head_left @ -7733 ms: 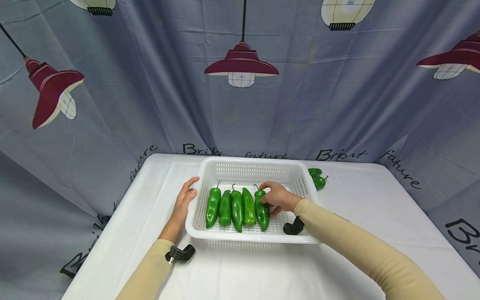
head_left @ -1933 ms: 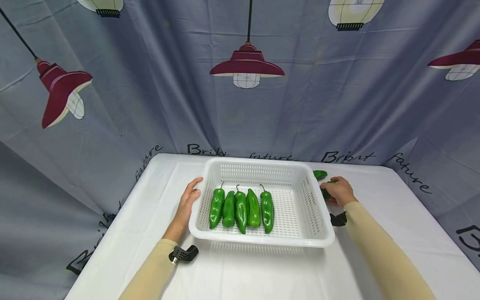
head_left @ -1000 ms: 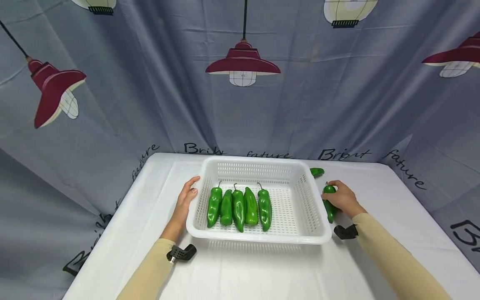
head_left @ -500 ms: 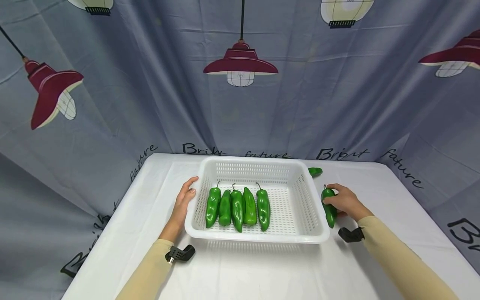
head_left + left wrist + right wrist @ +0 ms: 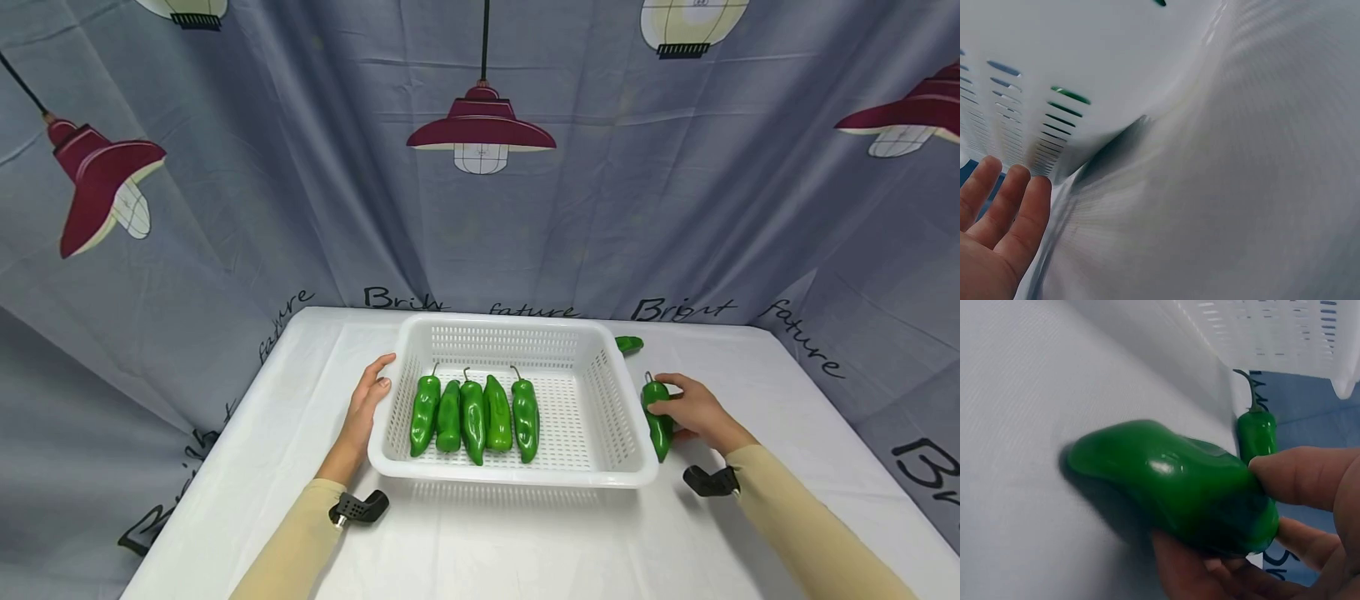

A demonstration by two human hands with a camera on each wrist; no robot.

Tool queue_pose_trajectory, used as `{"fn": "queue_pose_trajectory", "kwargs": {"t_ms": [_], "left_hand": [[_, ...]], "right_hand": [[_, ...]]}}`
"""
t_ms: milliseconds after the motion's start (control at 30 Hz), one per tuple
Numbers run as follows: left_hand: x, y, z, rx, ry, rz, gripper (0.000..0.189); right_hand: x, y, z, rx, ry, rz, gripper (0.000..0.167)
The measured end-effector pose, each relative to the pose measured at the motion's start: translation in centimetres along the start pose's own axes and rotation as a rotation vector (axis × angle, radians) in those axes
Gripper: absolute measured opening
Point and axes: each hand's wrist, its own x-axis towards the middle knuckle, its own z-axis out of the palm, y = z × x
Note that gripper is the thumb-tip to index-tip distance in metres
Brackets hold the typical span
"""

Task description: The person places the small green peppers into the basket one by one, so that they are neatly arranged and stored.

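My right hand (image 5: 697, 412) pinches a glossy green pepper (image 5: 657, 421) between thumb and fingers, just outside the right wall of a white perforated plastic basket (image 5: 517, 477). In the right wrist view the held pepper (image 5: 1166, 478) lies low over the white cloth, its tip pointing away from the fingers. Several green peppers (image 5: 473, 417) lie side by side in the basket, stems mostly toward the back. On the other side, my left hand (image 5: 363, 408) rests against the basket's left wall. Its fingers (image 5: 1029, 219) are extended along the slotted side in the left wrist view.
Another green pepper (image 5: 628, 344) lies behind the basket's back right corner, partly hidden by it. The right part of the basket floor (image 5: 566, 417) shows bare. White cloth (image 5: 495, 542) covers the table, and a grey-blue curtain (image 5: 480, 233) hangs behind it.
My right hand has let go of a pepper in the basket, reached outside, and taken another. Lately it has drawn that pepper slightly toward me. The left hand stays in place.
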Motion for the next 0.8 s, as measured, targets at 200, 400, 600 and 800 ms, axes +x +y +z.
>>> {"fn": "queue_pose_trajectory", "kwargs": {"t_ms": [200,400,600,800], "left_hand": [[-0.1,0.2,0.0,0.012,0.002,0.011,0.05],[-0.2,0.2,0.0,0.032,0.017,0.005,0.05],[-0.1,0.1,0.1,0.035,0.013,0.004,0.05],[-0.1,0.0,0.1,0.04,0.013,-0.005,0.051]], "right_hand": [[-0.2,0.8,-0.3,0.064,-0.01,-0.006,0.079],[-0.5,1.0,-0.5,0.109,-0.014,-0.004,0.079],[-0.8,1.2,-0.8,0.139,-0.044,-0.005,0.079],[-1.3,1.0,-1.0,0.176,-0.088,-0.031,0.078]]}}
